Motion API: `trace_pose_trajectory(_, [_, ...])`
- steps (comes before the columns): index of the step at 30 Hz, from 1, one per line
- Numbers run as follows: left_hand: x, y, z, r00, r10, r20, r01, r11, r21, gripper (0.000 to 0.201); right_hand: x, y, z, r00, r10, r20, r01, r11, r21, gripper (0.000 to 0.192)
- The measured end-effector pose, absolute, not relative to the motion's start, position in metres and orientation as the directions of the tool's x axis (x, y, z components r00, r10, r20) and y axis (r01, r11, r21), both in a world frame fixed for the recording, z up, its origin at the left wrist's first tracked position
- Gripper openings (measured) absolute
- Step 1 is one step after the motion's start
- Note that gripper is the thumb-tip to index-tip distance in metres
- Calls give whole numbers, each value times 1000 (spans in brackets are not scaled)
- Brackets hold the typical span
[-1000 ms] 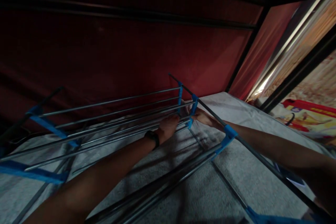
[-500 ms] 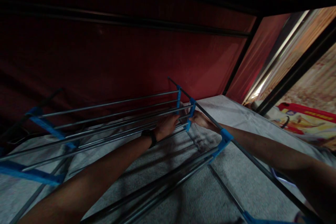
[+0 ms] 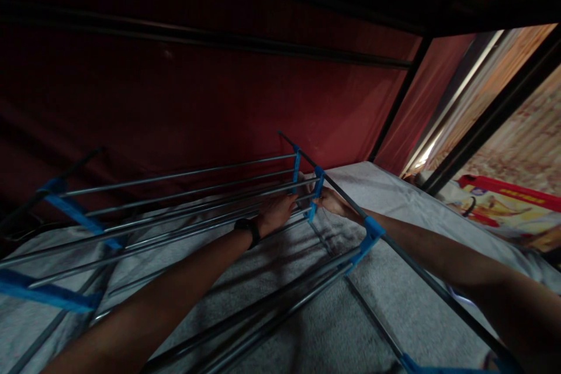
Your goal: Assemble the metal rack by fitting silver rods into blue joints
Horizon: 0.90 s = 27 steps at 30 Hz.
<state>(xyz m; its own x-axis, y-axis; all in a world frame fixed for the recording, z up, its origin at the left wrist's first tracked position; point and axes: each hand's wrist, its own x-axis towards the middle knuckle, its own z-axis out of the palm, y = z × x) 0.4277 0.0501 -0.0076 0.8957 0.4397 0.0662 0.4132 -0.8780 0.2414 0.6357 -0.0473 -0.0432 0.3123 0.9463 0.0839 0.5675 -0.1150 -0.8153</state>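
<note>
A rack of grey metal rods and blue plastic brackets lies across a grey blanket point(image 3: 385, 304). My left hand point(image 3: 277, 212), with a dark band at the wrist, is closed round a metal rod point(image 3: 245, 205) near its right end. On the other side of the blue bracket point(image 3: 318, 184), my right hand point(image 3: 333, 201) is closed on that bracket, its fingertips partly hidden behind it. A long side tube point(image 3: 421, 274) passes over my right forearm. Another blue bracket point(image 3: 371, 236) sits nearer me, and more blue brackets point(image 3: 79, 216) hold the rods at the left.
Dark red sheeting point(image 3: 210, 105) closes off the back, crossed by a dark metal bar point(image 3: 245, 44). A dark post point(image 3: 398, 99) stands at the right. Beyond it lies a red and yellow printed package point(image 3: 508, 201). Low light dims the left and top.
The view has shifted slightly, so the rack and package sit a little further left. Both hands keep their places on the rack.
</note>
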Motion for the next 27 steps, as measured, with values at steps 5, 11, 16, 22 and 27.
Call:
trace_pose_trajectory(5, [427,51,-10,899,429,84,407,-892,197,34,638,-46,-48,284,958,42,427,-87,-900,18])
trace_pose_trajectory(11, [427,54,-12,902,423,87,396,-890,226,33,635,-46,-43,318,945,70,500,-105,-859,13])
trace_pose_trajectory(16, [429,56,-15,898,435,69,409,-881,239,34,626,-49,-35,324,941,94,528,-98,-843,8])
trace_pose_trajectory(22, [431,59,-20,901,422,101,387,-887,253,32,616,-59,-24,364,925,111,628,-156,-762,10])
trace_pose_trajectory(27, [431,57,-24,901,423,100,390,-888,243,31,616,-58,-25,414,904,111,649,-207,-732,10])
